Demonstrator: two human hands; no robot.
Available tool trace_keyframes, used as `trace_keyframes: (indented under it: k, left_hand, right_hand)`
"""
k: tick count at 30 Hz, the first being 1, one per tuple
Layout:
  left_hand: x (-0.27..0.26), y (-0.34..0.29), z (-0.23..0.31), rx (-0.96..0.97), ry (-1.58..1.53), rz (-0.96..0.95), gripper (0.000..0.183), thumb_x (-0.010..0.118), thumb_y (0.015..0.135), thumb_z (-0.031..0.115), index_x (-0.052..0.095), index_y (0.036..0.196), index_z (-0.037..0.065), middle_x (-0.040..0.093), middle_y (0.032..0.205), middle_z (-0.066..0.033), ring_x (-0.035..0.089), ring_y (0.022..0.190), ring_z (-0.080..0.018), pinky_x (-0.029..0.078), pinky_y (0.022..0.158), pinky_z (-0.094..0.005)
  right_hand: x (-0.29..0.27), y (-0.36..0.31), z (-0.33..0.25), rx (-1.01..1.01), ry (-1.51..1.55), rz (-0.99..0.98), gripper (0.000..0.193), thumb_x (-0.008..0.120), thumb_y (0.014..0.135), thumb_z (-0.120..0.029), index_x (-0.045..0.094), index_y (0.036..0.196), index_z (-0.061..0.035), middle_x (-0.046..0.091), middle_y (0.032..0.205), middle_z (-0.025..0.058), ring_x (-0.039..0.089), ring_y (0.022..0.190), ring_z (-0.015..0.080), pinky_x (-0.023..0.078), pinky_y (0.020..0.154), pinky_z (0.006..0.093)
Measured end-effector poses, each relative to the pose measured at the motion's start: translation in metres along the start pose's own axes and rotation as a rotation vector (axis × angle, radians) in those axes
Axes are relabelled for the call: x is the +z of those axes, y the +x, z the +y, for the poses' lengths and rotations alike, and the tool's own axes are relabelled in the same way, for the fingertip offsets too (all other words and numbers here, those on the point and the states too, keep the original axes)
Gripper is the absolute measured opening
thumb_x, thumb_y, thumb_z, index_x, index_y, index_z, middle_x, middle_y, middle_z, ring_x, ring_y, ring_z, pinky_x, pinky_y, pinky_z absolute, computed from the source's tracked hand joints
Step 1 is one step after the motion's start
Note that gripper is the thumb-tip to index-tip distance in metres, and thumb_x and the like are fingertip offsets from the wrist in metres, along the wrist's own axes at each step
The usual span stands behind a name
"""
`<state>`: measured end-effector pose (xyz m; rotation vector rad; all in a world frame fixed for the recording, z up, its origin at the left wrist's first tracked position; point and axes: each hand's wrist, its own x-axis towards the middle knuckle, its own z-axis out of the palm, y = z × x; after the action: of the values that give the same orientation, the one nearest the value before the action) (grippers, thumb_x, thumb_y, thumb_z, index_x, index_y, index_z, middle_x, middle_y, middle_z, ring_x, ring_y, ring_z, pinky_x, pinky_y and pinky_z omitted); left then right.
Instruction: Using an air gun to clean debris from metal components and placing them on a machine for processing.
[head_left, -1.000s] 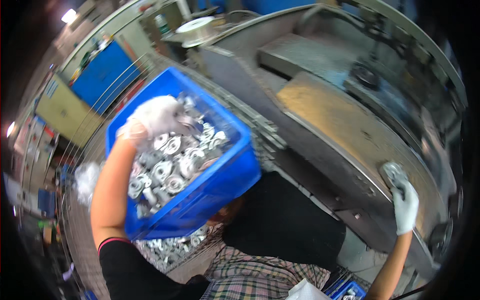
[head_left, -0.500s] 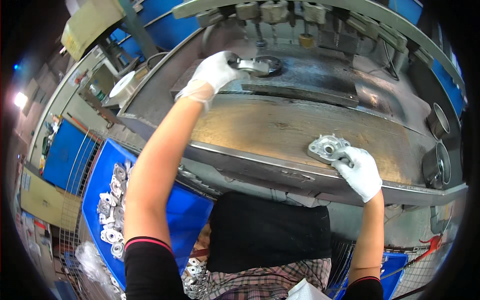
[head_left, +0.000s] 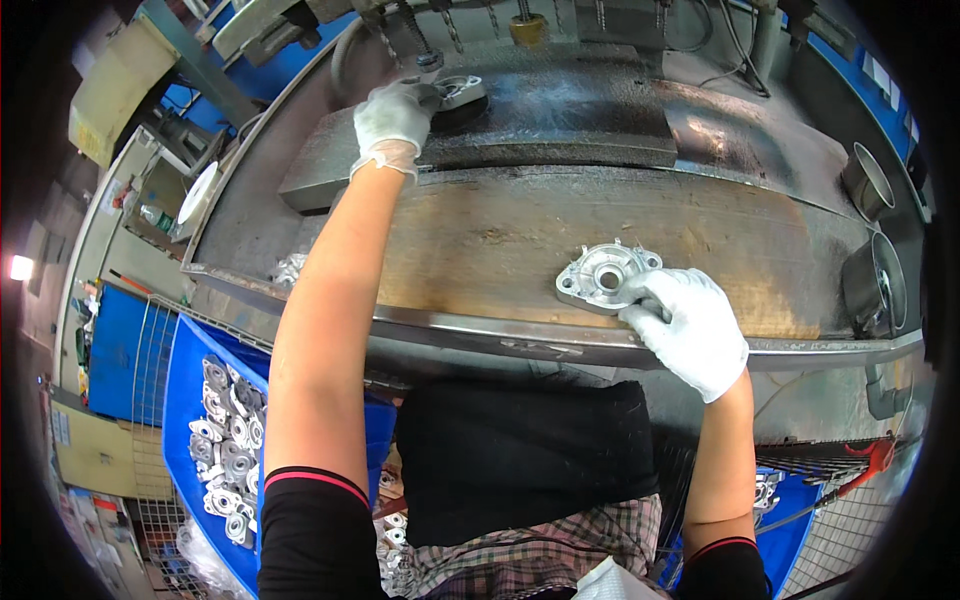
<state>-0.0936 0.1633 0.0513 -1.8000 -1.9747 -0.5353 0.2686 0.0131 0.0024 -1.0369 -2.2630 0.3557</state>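
Observation:
My left hand [head_left: 393, 118], in a white glove, reaches to the far left of the machine bed. Its fingers are closed on the near-left edge of a silvery metal casting [head_left: 462, 88], which lies flat over a dark round fixture [head_left: 462, 115]. Part of that casting and the fingertips are hidden by the glove. My right hand [head_left: 695, 328], gloved too, pinches the right edge of a second metal casting [head_left: 590, 268]. That one has a round central hole and side lugs, and rests on the brown board [head_left: 480, 235] near its front edge.
Drill bits and a spindle [head_left: 425, 50] hang above the bed. Two metal cups [head_left: 872, 290] stand at the right. A blue bin [head_left: 185, 440] with several castings is at my lower left; another blue bin [head_left: 795, 520] is lower right. Metal chips [head_left: 290, 268] lie at the board's left.
My left hand has brought its casting from a tilted hold beside the round fixture to flat over it. The right hand's casting stays on the board. The whole view has shifted.

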Motion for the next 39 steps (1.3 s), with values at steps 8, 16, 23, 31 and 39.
trace_keyframes:
  k: [8, 16, 23, 31, 39]
  left_hand:
    - [0.003, -0.001, 0.019, 0.061, 0.047, -0.030, 0.025, 0.065, 0.082, 0.030, 0.074, 0.104, 0.024, 0.069, 0.111, -0.0055, 0.064, 0.102, -0.0289, 0.051, 0.087, -0.0377]
    - [0.012, 0.007, -0.006, 0.105, -0.046, -0.067, 0.025, 0.062, 0.087, 0.022, 0.070, 0.110, 0.020, 0.069, 0.104, -0.0108, 0.064, 0.102, -0.0312, 0.049, 0.089, -0.0392]
    - [0.022, 0.007, -0.002, 0.083, -0.181, -0.032, 0.026, 0.063, 0.089, 0.021, 0.068, 0.114, 0.014, 0.067, 0.110, -0.0152, 0.062, 0.104, -0.0333, 0.047, 0.090, -0.0382]
    - [0.022, 0.009, 0.001, 0.064, -0.176, -0.060, 0.025, 0.063, 0.089, 0.021, 0.068, 0.113, 0.014, 0.067, 0.113, -0.0145, 0.062, 0.106, -0.0326, 0.047, 0.092, -0.0379]
    - [0.010, -0.013, 0.000, -0.124, -0.399, -0.002, 0.039, 0.055, 0.086, 0.011, 0.061, 0.124, 0.009, 0.062, 0.118, -0.0229, 0.057, 0.114, -0.0377, 0.045, 0.099, -0.0394]
  right_hand:
    - [0.003, -0.001, 0.004, -0.044, -0.028, 0.051, 0.009, 0.068, 0.078, -0.015, 0.063, 0.086, -0.0120, 0.065, 0.075, 0.0088, 0.061, 0.072, 0.0280, 0.046, 0.072, 0.0378]
    - [0.004, 0.002, 0.003, -0.079, -0.036, 0.063, 0.009, 0.067, 0.078, -0.013, 0.062, 0.086, -0.0115, 0.065, 0.077, 0.0095, 0.062, 0.074, 0.0279, 0.047, 0.073, 0.0383]
    - [0.006, 0.000, 0.005, -0.053, -0.021, 0.039, 0.011, 0.068, 0.078, -0.013, 0.063, 0.087, -0.0121, 0.066, 0.079, 0.0085, 0.062, 0.075, 0.0276, 0.046, 0.074, 0.0380]
    - [0.001, 0.000, -0.001, 0.035, 0.021, -0.018, 0.011, 0.068, 0.078, -0.013, 0.064, 0.088, -0.0120, 0.067, 0.081, 0.0075, 0.061, 0.076, 0.0278, 0.046, 0.076, 0.0380]
    - [0.002, 0.003, -0.004, 0.033, 0.042, -0.048, 0.011, 0.066, 0.080, -0.016, 0.066, 0.089, -0.0103, 0.067, 0.080, 0.0110, 0.062, 0.078, 0.0316, 0.048, 0.076, 0.0403]
